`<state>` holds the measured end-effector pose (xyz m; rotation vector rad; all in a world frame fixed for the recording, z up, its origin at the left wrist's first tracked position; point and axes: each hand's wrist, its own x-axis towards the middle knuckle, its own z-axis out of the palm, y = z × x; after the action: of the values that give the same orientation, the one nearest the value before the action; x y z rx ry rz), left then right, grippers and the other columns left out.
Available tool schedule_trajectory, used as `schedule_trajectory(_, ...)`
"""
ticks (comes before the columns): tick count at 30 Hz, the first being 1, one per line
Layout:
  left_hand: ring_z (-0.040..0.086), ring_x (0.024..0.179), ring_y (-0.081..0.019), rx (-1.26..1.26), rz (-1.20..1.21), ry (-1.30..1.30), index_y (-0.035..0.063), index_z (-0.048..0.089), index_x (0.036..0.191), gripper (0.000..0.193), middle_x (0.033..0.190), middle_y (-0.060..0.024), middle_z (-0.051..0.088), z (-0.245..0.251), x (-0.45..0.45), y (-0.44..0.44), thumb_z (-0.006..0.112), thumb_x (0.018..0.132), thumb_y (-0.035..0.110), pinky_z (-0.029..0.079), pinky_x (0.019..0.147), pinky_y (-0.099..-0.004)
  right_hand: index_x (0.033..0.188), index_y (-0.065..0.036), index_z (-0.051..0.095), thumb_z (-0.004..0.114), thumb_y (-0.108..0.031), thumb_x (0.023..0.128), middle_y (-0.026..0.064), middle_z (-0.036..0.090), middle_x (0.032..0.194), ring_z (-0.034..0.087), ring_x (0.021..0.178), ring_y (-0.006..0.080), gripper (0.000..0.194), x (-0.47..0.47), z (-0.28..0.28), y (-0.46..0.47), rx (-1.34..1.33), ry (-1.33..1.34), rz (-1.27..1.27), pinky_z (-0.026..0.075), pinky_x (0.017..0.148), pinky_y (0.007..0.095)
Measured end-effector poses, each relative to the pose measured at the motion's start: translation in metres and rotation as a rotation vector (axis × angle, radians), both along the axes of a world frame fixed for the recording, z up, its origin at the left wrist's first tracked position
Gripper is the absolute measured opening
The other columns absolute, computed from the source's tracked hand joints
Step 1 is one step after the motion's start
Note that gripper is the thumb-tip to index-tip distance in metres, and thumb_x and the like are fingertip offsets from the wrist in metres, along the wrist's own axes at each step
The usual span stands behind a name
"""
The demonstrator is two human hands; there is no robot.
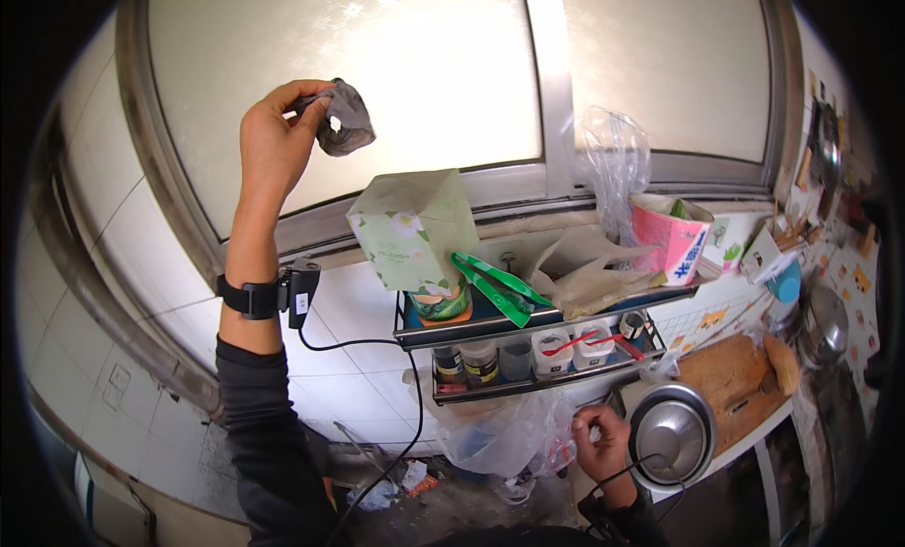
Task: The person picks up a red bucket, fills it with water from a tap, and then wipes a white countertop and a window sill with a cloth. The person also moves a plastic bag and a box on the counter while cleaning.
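My left hand (pixel 276 133) is raised in front of the frosted window pane (pixel 438 73), pinching a crumpled dark grey cloth (pixel 351 119) between thumb and fingers. Light shows through a gap in the cloth. A black strap with a small device (pixel 302 292) and a cable is around the left forearm. Low at the right, my right hand (pixel 601 441) has its fingers curled; whether anything is inside them cannot be told. It is beside a clear plastic bag (pixel 495 434) and left of a metal bowl (pixel 672 434) with a strainer in it.
A two-tier rack (pixel 470 331) under the window holds a green paper bag (pixel 403 236), a green packet (pixel 498 289), a pink container (pixel 664 239) and spice jars (pixel 551 352). At the right lies a wooden cutting board (pixel 728 384). Rubbish (pixel 417 476) lies below the rack.
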<state>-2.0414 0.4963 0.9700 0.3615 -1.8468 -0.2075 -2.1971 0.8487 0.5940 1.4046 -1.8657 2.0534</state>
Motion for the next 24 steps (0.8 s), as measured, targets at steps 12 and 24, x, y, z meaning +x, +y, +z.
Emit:
schedule_trajectory(12,0.064,0.086,-0.0104,0.174,-0.102,0.165,0.0023,0.073,0.104,0.016,0.091,-0.0039,0.072,-0.08,0.078,-0.066,0.068,0.089,0.005,0.05,0.079,-0.0242,0.091,0.0,0.064,0.069,0.006,0.081,0.0096,0.063,0.084,0.061,0.065,0.0148,0.013,0.064,0.169,-0.045,-0.039,0.532,-0.096,0.049,0.056,0.0257)
schedule_trajectory(24,0.063,0.08,-0.0069,0.247,-0.439,0.172,0.0019,0.072,0.105,0.017,0.094,-0.0046,0.072,-0.126,0.083,-0.102,0.065,0.09,0.0,0.051,0.072,-0.0213,0.092,0.004,0.067,0.071,-0.01,0.086,0.0064,0.068,0.075,0.062,0.064,0.009,0.015,0.072,0.244,-0.161,0.098,0.551,-0.372,0.05,0.058,0.0236)
